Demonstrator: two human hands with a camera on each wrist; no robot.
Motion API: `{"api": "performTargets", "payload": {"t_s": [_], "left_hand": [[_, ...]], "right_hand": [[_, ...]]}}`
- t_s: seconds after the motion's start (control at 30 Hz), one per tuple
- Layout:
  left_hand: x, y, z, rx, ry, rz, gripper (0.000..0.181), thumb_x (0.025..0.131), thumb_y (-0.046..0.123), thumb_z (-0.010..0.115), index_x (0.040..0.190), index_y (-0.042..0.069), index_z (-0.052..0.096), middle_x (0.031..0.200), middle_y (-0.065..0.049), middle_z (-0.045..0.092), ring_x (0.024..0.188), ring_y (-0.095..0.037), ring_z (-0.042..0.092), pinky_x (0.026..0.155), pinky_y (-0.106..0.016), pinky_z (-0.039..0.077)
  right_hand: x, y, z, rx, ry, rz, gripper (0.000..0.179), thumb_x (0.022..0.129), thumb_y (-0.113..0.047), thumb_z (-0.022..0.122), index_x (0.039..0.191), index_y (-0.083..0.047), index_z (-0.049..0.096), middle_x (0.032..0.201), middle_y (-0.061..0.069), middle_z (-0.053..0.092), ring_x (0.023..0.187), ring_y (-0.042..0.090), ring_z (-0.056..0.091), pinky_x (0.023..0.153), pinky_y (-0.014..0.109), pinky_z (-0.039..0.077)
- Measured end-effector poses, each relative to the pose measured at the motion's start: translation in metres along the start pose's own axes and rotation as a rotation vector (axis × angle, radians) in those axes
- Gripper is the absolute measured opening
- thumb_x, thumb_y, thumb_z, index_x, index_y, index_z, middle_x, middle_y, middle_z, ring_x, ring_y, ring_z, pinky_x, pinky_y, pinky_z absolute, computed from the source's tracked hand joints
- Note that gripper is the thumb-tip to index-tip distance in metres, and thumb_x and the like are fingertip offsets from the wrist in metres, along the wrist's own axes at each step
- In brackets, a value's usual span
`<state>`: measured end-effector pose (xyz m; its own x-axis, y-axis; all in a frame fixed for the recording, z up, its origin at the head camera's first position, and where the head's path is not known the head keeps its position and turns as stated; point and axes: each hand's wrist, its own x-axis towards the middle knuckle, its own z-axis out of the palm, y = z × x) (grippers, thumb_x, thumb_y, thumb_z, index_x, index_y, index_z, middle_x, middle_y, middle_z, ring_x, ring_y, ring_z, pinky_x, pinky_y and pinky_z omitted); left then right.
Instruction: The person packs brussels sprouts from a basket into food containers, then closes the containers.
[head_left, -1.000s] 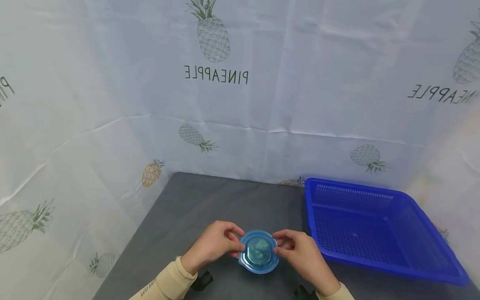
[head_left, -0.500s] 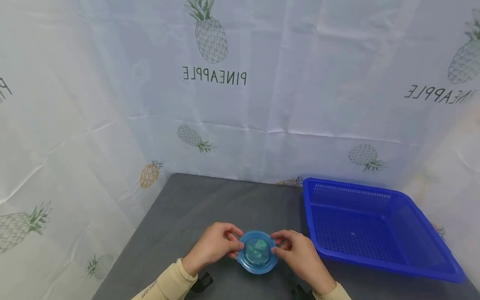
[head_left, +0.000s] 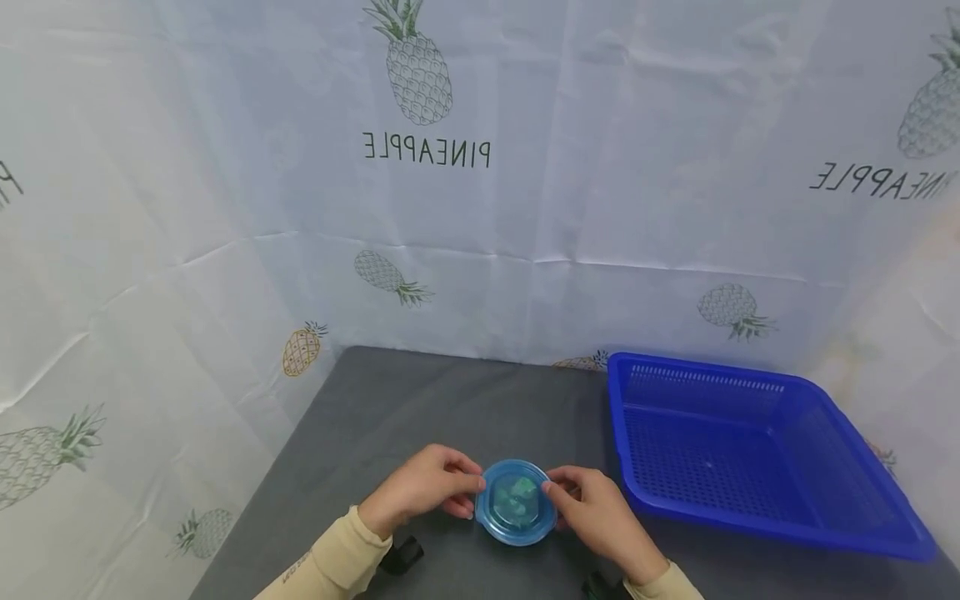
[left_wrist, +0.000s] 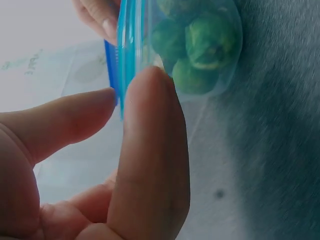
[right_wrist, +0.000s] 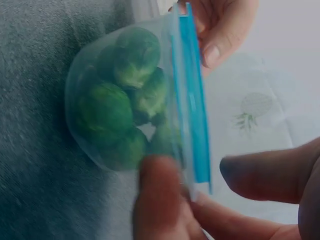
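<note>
A small round clear container (right_wrist: 82,70) with a blue lid (head_left: 517,535) stands upright on the grey table between both hands. Through its walls show several green Brussels sprouts (right_wrist: 104,112). The left hand (head_left: 431,487) has its thumb over the lid's left edge and its index finger (left_wrist: 155,130) against the side under the rim. On the opposite side is the right hand (head_left: 596,508), fingers (right_wrist: 160,185) curled beneath the rim, thumb just off the lid in the right wrist view. The lid lies flat on the rim all around.
To the right of the hands, a large blue plastic basket (head_left: 750,521) with perforated walls sits on the grey table (head_left: 420,400). White curtains (head_left: 570,200) printed with pineapples rise behind the table and along its sides.
The left thumb has straightened along the lid's edge, and the right thumb also lies straighter at the rim. The container has hardly moved; the head view shifted slightly.
</note>
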<state>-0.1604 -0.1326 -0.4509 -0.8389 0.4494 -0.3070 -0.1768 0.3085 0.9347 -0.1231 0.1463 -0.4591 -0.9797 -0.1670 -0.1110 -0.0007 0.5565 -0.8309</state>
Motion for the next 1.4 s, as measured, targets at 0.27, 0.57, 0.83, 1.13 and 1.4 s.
{"api": "performTargets", "payload": {"t_s": [0.27,0.57,0.83,1.13,1.4], "left_hand": [[0.006,-0.009,-0.002,-0.075,-0.028,-0.063,0.024,0.102,0.017,0.075,0.115,-0.003,0.077,0.087,-0.01,0.075,0.069,-0.011,0.072,0.067,-0.028,0.069],[0.017,-0.004,-0.004,-0.062,0.022,-0.036,0.024,0.102,0.02,0.075,0.113,-0.002,0.079,0.083,-0.008,0.072,0.068,-0.011,0.07,0.069,-0.029,0.069],[0.026,0.002,-0.006,-0.055,0.036,-0.023,0.025,0.102,0.019,0.076,0.112,-0.003,0.079,0.086,-0.009,0.073,0.07,-0.011,0.07,0.072,-0.032,0.07],[0.038,0.001,-0.011,-0.034,0.091,0.005,0.027,0.101,0.021,0.077,0.113,-0.003,0.079,0.089,-0.01,0.074,0.073,-0.014,0.07,0.071,-0.031,0.07],[0.041,-0.004,-0.012,-0.036,0.102,0.016,0.03,0.102,0.019,0.075,0.119,-0.005,0.075,0.095,-0.012,0.073,0.076,-0.016,0.071,0.075,-0.036,0.071]], "right_hand": [[0.007,0.01,0.008,0.098,-0.024,-0.015,0.032,0.106,-0.022,0.071,0.123,0.004,0.075,0.085,0.002,0.073,0.062,0.017,0.068,0.056,0.027,0.058],[0.018,0.008,0.007,0.149,0.02,0.004,0.032,0.105,-0.022,0.072,0.124,0.004,0.075,0.086,0.004,0.072,0.063,0.017,0.066,0.057,0.029,0.059],[0.027,0.009,0.009,0.153,0.104,0.034,0.031,0.105,-0.019,0.071,0.126,0.003,0.075,0.088,0.004,0.072,0.064,0.018,0.064,0.056,0.031,0.058],[0.041,0.011,0.018,0.169,0.198,0.034,0.024,0.105,-0.017,0.071,0.122,-0.002,0.079,0.082,0.004,0.069,0.064,0.016,0.061,0.057,0.026,0.053],[0.047,0.013,0.02,0.214,0.191,0.036,0.026,0.105,-0.016,0.071,0.125,-0.001,0.078,0.082,0.005,0.07,0.065,0.016,0.061,0.057,0.026,0.054]]}}
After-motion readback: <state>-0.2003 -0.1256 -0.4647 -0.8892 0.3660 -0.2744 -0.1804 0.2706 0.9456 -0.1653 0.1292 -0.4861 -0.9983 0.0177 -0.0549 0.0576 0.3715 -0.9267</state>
